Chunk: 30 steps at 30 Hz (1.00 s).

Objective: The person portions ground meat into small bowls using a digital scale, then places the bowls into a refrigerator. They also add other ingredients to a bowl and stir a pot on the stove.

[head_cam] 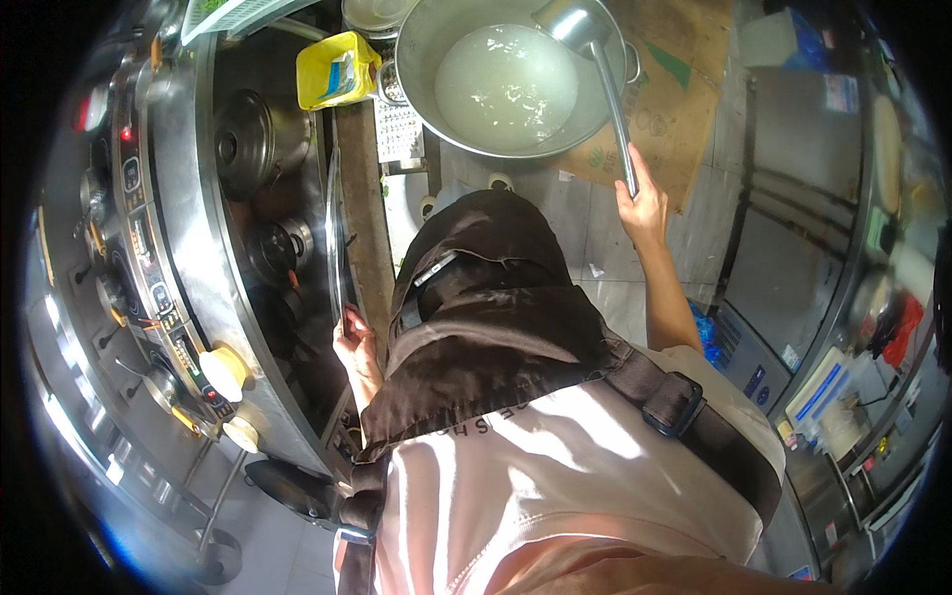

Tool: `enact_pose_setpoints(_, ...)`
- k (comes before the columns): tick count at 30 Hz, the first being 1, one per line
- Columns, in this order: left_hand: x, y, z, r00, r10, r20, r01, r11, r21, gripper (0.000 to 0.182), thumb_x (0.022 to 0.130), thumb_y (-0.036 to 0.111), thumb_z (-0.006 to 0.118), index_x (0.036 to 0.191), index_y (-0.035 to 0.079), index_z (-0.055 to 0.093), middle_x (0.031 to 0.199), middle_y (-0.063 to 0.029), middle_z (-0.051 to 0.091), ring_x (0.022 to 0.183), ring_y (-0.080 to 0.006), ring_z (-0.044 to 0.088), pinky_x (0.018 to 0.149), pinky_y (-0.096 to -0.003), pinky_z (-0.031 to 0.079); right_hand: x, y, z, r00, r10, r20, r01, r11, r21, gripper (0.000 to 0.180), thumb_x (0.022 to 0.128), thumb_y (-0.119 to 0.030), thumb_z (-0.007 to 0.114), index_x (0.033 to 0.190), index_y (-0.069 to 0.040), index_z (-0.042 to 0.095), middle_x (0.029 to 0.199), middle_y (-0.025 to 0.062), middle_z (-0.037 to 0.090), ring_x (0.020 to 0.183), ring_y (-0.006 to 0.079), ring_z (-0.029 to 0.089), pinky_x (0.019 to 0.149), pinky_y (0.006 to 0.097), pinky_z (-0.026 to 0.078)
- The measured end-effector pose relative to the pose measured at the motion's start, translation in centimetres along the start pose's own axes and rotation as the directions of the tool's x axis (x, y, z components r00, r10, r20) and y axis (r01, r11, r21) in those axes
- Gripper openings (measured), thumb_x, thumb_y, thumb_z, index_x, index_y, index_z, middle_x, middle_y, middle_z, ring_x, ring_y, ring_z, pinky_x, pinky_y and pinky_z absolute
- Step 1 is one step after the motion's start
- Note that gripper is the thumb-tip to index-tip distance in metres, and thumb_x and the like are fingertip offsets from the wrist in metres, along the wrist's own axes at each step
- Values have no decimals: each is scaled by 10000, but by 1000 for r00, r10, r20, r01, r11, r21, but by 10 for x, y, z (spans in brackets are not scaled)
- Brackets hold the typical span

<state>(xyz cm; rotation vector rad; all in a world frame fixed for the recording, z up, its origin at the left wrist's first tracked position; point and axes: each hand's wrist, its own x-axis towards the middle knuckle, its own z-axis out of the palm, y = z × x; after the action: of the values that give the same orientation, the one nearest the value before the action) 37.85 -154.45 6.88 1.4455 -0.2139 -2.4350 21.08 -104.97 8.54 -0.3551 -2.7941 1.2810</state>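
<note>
My right hand [644, 210] grips the long handle of a steel ladle [614, 111]. Its bowl is tilted over the far right rim of a large metal stockpot [418, 97], above the liquid. Cloudy, whitish liquid [509, 85] fills the lower part of the pot, with bright glints on its surface. To the left, my left hand [355, 343] holds the near edge of a thin pot lid [334, 230], seen almost edge-on and upright. Most of the lid's face is hidden at this angle.
A yellow plastic container [338, 71] stands left of the stockpot, near a perforated metal grater [399, 130]. Lidded pots [249, 145] sit on a shelf under the steel counter [182, 186]. Flattened cardboard [680, 141] covers the floor at right, beside steel cabinets [799, 208].
</note>
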Motion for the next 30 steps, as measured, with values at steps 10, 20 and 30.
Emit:
enact_pose_setpoints(10, 8, 5, -15, 996, -47, -69, 39, 993, -114, 178, 813, -68, 473, 973, -127, 524, 937, -213, 585, 881, -278, 595, 749, -307, 555, 7, 11, 6, 999, 45, 2, -45, 995, -92, 574, 766, -120, 597, 1306, -217, 428, 810, 134, 625, 606, 239, 580, 605, 322, 468)
enact_pose_setpoints(20, 4, 0, -7, 996, 13, -89, -19, 998, -65, 195, 812, -75, 464, 991, -137, 510, 964, -213, 577, 893, -282, 589, 760, -317, 555, 11, 15, 7, 998, 64, -24, -65, 996, -63, 577, 762, -119, 608, 1302, -223, 436, 713, 118, 590, 529, 198, 519, 555, 315, 447)
enact_pose_setpoints(30, -1, -7, 5, 995, 68, -68, -68, 998, -10, 174, 813, -93, 468, 972, -153, 506, 937, -211, 569, 871, -273, 583, 762, -301, 555, 13, 9, 4, 998, 62, -24, -63, 996, -60, 578, 758, -128, 616, 1301, -217, 437, 815, 139, 630, 612, 238, 593, 609, 330, 469)
